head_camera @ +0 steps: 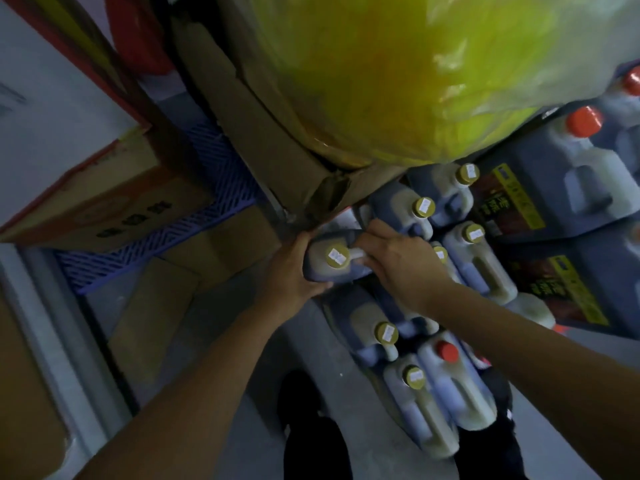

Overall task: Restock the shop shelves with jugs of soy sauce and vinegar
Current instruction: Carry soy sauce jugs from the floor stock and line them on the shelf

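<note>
Both forearms reach fwd. Left hand (291,268) cups gold-capped jug (332,258) from its left side; right hand (398,258) grips jug's handle, fingers curled.

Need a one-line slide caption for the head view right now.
Both hands, left hand and right hand, grip a gold-capped jug beside rows of stacked jugs.

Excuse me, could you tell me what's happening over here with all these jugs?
A person is handling one gold-capped jug with both hands: the left hand cups its side and the right hand grips its handle. It sits at the edge of a cluster of similar jugs, beside a cardboard box.
</note>
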The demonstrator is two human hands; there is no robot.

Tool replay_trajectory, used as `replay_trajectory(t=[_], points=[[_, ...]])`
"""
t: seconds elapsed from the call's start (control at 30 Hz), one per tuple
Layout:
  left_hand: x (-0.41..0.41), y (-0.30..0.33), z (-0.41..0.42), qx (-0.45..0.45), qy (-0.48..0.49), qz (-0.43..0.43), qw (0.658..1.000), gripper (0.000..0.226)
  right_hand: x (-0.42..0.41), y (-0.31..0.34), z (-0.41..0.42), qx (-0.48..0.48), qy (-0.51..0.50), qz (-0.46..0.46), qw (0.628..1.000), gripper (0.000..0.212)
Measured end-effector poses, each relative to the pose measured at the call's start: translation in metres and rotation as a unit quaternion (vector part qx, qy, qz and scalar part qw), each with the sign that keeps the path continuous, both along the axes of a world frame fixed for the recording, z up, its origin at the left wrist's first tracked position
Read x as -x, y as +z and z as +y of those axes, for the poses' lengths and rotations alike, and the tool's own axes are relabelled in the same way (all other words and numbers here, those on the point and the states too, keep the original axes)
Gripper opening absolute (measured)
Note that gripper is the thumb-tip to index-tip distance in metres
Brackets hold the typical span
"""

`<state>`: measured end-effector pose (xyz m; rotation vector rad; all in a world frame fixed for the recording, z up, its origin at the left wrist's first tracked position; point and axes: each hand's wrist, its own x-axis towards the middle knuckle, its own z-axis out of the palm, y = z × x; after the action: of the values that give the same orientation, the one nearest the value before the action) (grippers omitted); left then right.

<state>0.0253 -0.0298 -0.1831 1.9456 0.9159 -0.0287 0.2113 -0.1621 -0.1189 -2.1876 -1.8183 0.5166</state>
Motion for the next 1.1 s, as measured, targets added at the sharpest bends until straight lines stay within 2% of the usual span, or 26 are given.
replay_trajectory(t=[0.07,0.17,0.27,0.37,0.47,0.6,0.7,0.77,0.9,1.0,1.1], points=[[0.020,0.037,-0.007,0.002,0.047,-0.031,0.998,0.077,0.008,0.027,0.002,-0.036,0.018,0.027,0.999,0.018],[0.048,0.107,-0.009,-0.035,0.083,-0.063,0.994,0.070,0.024,0.085,0.008,-0.075,0.012,0.108,0.991,0.042],[0.077,0.193,0.002,-0.071,0.130,-0.096,0.984,0.073,0.049,0.161,0.030,-0.139,0.016,0.149,0.979,0.037],[0.096,0.309,0.014,-0.111,0.176,-0.142,0.968,0.075,0.060,0.254,0.066,-0.194,0.032,0.176,0.965,0.051],[0.111,0.435,0.020,-0.172,0.224,-0.187,0.941,0.073,0.061,0.357,0.093,-0.229,0.107,0.249,0.935,0.052],[0.131,0.612,-0.012,-0.264,0.293,-0.216,0.893,0.073,0.073,0.510,0.098,-0.217,0.240,0.299,0.898,0.109],[0.143,0.742,-0.077,-0.338,0.319,-0.239,0.853,0.070,0.098,0.640,0.075,-0.253,0.330,0.330,0.847,0.118],[0.154,0.818,-0.128,-0.346,0.344,-0.275,0.829,0.068,0.121,0.725,0.050,-0.298,0.379,0.335,0.810,0.112],[0.192,0.948,-0.248,-0.403,0.391,-0.335,0.757,0.070,0.180,0.885,-0.027,-0.351,0.484,0.325,0.733,0.099],[0.215,1.021,-0.344,-0.480,0.417,-0.343,0.691,0.077,0.231,0.972,-0.092,-0.360,0.558,0.350,0.661,0.097],[0.242,1.068,-0.440,-0.543,0.440,-0.325,0.638,0.075,0.289,1.025,-0.162,-0.329,0.626,0.387,0.592,0.096]])
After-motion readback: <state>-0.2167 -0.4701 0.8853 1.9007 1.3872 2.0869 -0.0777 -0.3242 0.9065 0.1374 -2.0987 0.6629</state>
